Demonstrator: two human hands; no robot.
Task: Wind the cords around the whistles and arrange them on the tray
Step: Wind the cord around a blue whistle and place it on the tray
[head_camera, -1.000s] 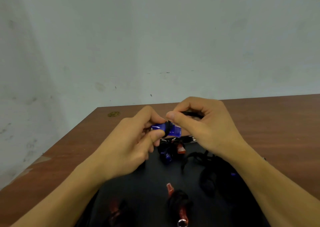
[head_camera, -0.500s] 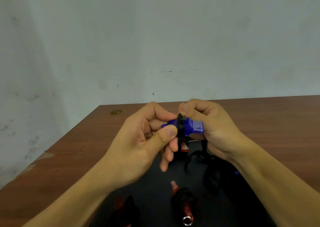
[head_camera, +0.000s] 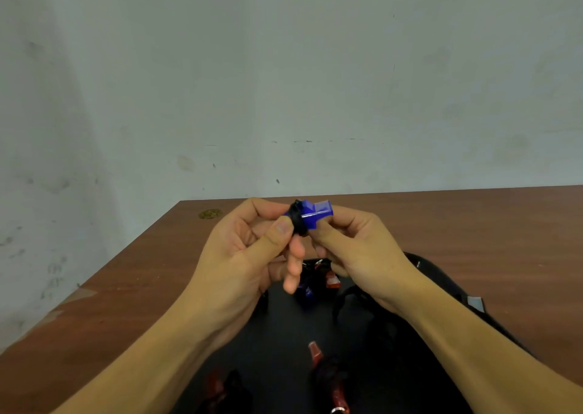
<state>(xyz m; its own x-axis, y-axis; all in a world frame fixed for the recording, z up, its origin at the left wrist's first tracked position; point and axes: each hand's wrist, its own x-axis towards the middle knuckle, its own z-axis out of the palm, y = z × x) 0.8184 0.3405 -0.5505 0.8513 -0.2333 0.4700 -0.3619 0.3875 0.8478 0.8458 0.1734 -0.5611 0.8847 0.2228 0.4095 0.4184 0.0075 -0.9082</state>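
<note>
Both hands are raised above the near part of the black tray [head_camera: 441, 275] and share one blue whistle [head_camera: 310, 215]. The left hand [head_camera: 249, 256] has its grip narrow, thumb and forefinger pinching the whistle's rounded end, where the black cord [head_camera: 298, 223] is wound in a thick, braided-looking band. The right hand [head_camera: 356, 249] pinches the opposite end from below and behind, so the square, translucent plastic mouthpiece juts up between the two grips. The left hand's remaining fingers hang loosely downward.

Below the grips, on the matte tray, lie more whistles: a second blue whistle [head_camera: 305, 292] and a small red whistle [head_camera: 332, 279] just beneath the hands, with loose black cord trailing beside them. Nearer the person, a red whistle bound in black cord [head_camera: 328, 379] ends in a metal ring, and another red one [head_camera: 217, 388] lies to its left. The tray rests on a smooth brown wooden desk [head_camera: 473, 224] against a pale, scuffed wall [head_camera: 284, 82].
</note>
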